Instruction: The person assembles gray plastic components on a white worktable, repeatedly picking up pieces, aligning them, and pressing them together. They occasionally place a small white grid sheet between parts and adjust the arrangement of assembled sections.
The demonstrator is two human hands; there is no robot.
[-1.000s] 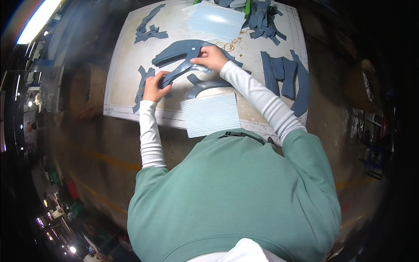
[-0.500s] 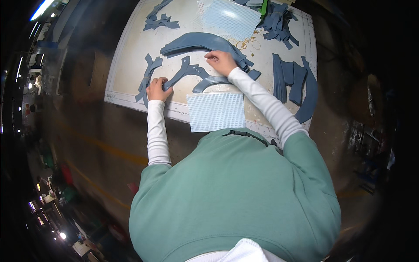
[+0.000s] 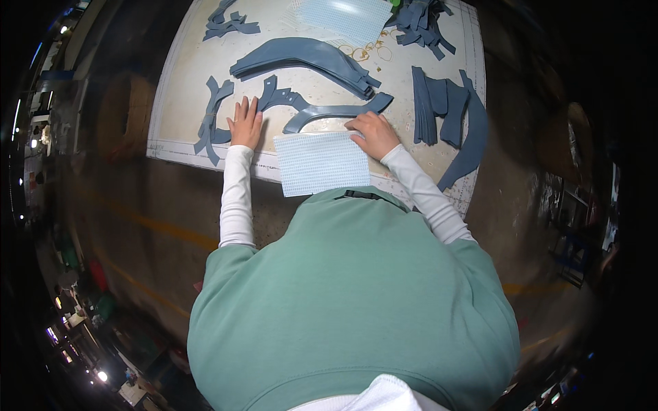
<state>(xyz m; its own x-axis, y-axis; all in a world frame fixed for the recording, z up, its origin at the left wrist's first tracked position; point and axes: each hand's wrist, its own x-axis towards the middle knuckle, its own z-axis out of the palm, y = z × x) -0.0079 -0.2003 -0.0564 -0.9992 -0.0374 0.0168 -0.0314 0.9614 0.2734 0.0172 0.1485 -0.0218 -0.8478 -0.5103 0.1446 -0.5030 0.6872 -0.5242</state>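
My left hand point(image 3: 245, 125) lies flat with its fingers stretched out, over part of a curved blue-grey piece point(image 3: 279, 97) that carries small white squares. My right hand point(image 3: 375, 135) is bent, thumb and forefinger close together, at the upper right corner of a white sheet point(image 3: 323, 164) covered in rows of small light-blue marks. What its fingertips hold, if anything, is too small to tell. Beyond that hand a plain curved blue-grey piece point(image 3: 336, 111) touches the marked one. Farther off rests a stack of wide curved blue-grey pieces point(image 3: 301, 56).
Left of my left hand lies a bundle of blue-grey strips point(image 3: 214, 116), with more strips point(image 3: 229, 26) behind. Several long pieces point(image 3: 439, 109) lie at the right. Toward the back are a strip pile point(image 3: 419, 27), yellow rubber bands point(image 3: 367, 51) and more printed sheets point(image 3: 343, 17).
My right hand has come back from the stack to the corner of the sheet. My left hand's fingers have straightened and spread flat. The whole view has shifted slightly.
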